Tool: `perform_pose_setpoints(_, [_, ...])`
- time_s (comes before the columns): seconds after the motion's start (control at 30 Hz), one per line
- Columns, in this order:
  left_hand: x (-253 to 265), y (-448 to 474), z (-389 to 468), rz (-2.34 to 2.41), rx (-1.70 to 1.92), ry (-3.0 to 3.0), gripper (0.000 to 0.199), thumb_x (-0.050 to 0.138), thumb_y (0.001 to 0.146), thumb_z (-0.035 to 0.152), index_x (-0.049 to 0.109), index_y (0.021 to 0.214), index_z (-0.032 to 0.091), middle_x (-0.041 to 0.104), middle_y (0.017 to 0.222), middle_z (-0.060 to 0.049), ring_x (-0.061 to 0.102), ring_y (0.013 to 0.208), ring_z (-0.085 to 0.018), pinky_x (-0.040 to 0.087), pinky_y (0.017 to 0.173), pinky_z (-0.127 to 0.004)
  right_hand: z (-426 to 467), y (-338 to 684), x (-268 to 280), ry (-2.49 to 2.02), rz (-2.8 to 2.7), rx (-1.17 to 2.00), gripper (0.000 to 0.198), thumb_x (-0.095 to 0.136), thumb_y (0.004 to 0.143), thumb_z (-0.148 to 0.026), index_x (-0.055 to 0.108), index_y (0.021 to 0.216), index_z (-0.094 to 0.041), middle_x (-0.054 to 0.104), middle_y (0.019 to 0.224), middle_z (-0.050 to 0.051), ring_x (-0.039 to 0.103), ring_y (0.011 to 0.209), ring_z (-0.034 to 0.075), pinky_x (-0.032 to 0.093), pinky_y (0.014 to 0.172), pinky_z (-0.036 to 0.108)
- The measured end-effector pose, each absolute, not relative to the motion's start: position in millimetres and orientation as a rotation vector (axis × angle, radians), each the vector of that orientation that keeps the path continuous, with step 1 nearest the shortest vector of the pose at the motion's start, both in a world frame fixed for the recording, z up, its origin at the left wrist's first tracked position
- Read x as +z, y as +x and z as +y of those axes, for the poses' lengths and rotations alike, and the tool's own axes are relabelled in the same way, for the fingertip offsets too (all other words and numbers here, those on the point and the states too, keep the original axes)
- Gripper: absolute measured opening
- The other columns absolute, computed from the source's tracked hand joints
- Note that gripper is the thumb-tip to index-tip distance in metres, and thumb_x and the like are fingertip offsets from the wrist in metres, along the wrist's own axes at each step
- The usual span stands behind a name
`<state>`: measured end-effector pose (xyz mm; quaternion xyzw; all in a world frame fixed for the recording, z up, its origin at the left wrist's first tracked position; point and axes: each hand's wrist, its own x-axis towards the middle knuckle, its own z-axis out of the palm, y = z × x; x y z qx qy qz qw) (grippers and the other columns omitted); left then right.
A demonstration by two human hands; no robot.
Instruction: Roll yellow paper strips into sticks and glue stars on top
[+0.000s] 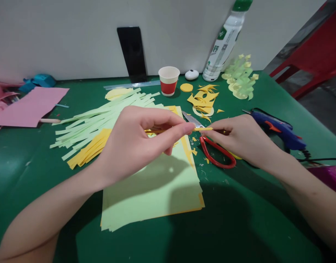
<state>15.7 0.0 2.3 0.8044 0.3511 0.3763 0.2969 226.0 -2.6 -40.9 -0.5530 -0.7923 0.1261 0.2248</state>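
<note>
A green table (239,233) stands against a pale wall (83,40), with a paper cup (168,87), a leaning bottle (224,47) and a black phone (133,54) along the back. Above the stack of light green paper (146,204), the left hand (140,146) pinches a thin yellow strip (203,129) between thumb and fingers; the right hand (243,138) has its fingertips closed on the strip's right end. Red-handled scissors (218,157) lie just below, near a blue glue gun (280,128).

The strip (203,129) and sheets (157,197) are showing matt paper; the scissors (204,146) are pairing shiny metal with glossy plastic; the tabletop (146,244) is looking smooth.
</note>
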Motion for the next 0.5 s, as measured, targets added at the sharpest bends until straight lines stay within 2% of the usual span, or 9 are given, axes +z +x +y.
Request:
perform_pose_setpoints(0.1, [2.1,15.8,-0.4,0.932,0.992,2.140,0.019,0.061,0.079,0.020,0.063,0.060,0.019,0.054,0.046,0.006,0.048,0.042,-0.004,0.042,0.042,-0.014,0.3,230.8,-46.7,-1.479,-2.203,0.409,0.021,0.052,0.077,-0.022,0.064,0.061,-0.020,0.057,0.050,-0.002,0.040,0.041,0.007,0.024,0.041,0.024])
perform_pose_setpoints(0.23, [1.7,15.8,-1.2,0.938,0.982,2.139,0.020,0.061,0.079,0.019,0.063,0.059,0.019,0.054,0.046,0.007,0.047,0.041,-0.003,0.041,0.041,-0.012,-0.4,231.4,-46.7,-1.485,-2.153,0.404,0.014,0.059,0.074,-0.027,0.067,0.063,-0.022,0.061,0.050,-0.003,0.039,0.038,0.008,0.023,0.039,0.026])
perform_pose_setpoints(0.3, [1.7,15.7,-1.2,0.936,0.986,2.134,0.020,0.062,0.079,0.019,0.063,0.059,0.019,0.053,0.045,0.008,0.047,0.041,-0.002,0.040,0.042,-0.011,-2.5,229.3,-43.5,-1.495,-2.093,0.375,0.023,0.064,0.072,-0.038,0.063,0.056,-0.021,0.059,0.049,-0.002,0.041,0.040,0.009,0.024,0.040,0.027])
perform_pose_setpoints(0.37, [1.8,15.6,-1.0,0.945,0.984,2.129,0.020,0.062,0.079,0.019,0.063,0.059,0.019,0.053,0.046,0.008,0.047,0.042,-0.002,0.040,0.043,-0.010,-4.4,227.1,-40.8,-1.515,-2.038,0.337,0.038,0.064,0.068,-0.050,0.051,0.048,-0.020,0.055,0.049,-0.001,0.041,0.043,0.010,0.026,0.042,0.027])
perform_pose_setpoints(0.43, [1.8,15.3,-0.7,0.948,0.983,2.132,0.021,0.061,0.079,0.019,0.062,0.058,0.019,0.054,0.046,0.008,0.048,0.042,-0.002,0.040,0.044,-0.010,-4.9,226.0,-40.9,-1.551,-2.013,0.314,0.049,0.063,0.065,-0.057,0.039,0.046,-0.019,0.051,0.051,0.000,0.039,0.047,0.010,0.025,0.044,0.028])
perform_pose_setpoints(0.5, [1.9,14.8,-0.5,0.946,0.983,2.141,0.022,0.061,0.080,0.020,0.062,0.058,0.019,0.054,0.046,0.008,0.048,0.042,-0.002,0.040,0.044,-0.011,-3.4,225.9,-44.1,-1.567,-2.027,0.307,0.052,0.062,0.064,-0.061,0.037,0.047,-0.019,0.051,0.055,0.001,0.040,0.053,0.013,0.027,0.047,0.029])
